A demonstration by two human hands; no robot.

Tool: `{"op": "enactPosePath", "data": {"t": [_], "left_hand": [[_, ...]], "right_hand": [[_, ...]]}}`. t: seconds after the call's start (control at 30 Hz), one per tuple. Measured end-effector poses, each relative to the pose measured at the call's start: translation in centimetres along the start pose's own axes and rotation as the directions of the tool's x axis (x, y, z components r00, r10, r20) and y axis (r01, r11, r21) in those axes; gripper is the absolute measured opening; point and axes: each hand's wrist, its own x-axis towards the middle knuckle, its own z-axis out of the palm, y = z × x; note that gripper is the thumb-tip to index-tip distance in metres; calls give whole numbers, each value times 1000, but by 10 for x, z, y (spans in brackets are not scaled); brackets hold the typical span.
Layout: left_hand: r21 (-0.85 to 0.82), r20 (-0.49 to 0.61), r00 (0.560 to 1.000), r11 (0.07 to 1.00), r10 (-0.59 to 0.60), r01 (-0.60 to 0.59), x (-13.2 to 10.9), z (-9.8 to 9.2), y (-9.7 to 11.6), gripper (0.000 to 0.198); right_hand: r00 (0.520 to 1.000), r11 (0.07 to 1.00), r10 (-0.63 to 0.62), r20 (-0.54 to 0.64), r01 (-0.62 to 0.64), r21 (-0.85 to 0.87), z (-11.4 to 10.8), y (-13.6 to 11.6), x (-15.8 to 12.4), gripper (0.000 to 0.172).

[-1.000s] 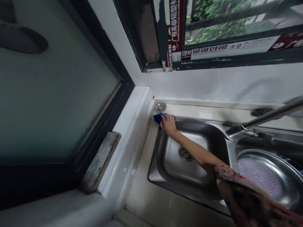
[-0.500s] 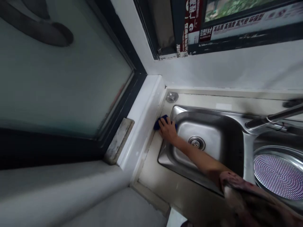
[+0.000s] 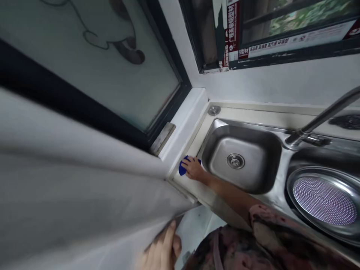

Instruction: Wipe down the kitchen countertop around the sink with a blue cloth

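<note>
My right hand (image 3: 194,168) presses a blue cloth (image 3: 182,168) onto the pale countertop (image 3: 203,193), left of the steel sink basin (image 3: 247,142). Its fingers bend over the cloth, and part of the cloth shows on either side of them. At the bottom of the view, my left hand (image 3: 163,249) is partly cut off and slightly blurred. Its fingers are stretched out beside the wall, and I see nothing held in it. A round drain (image 3: 235,161) sits in the floor of the basin.
A faucet (image 3: 312,129) rises behind the sink. In the second basin lies a round perforated metal strainer (image 3: 324,200). A round metal fitting (image 3: 214,110) is set in the back corner. A stone strip (image 3: 163,138) lies on the ledge by the dark-framed glass (image 3: 135,86).
My right hand and the cloth have moved along the counter's left side, toward its front corner. My left hand has come into view at the bottom. The view has shifted.
</note>
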Motion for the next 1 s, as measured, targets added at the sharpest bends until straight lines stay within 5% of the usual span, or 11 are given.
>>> {"op": "enactPosePath", "data": {"t": [0.13,0.43,0.53,0.7,0.8,0.9,1.0], "left_hand": [[353,-199,931,908,307,-224,2,12,-4,23],[390,-259,907,895,333,-217,6,20,-5,22],[334,-277,924,928,263,-164,7,23,-5,20],[274,-146,989,962,31,10,0,26,-6,17],[255,-128,992,967,24,9,-9,29,-15,16],[212,-138,989,977,62,-31,-17,33,-25,17],[149,-171,980,986,99,-73,-22,36,-28,23]], "right_hand": [[991,992,-122,60,121,24,-10,1,-24,46],[988,994,-108,113,104,37,-48,15,-157,50],[990,996,-67,125,59,60,-70,23,-222,53],[982,993,85,167,-97,71,-113,27,-345,64],[963,984,160,216,-173,42,-136,25,-409,65],[949,982,176,261,-186,16,-147,26,-435,63],[956,988,152,250,-157,-1,-140,30,-414,58]]}}
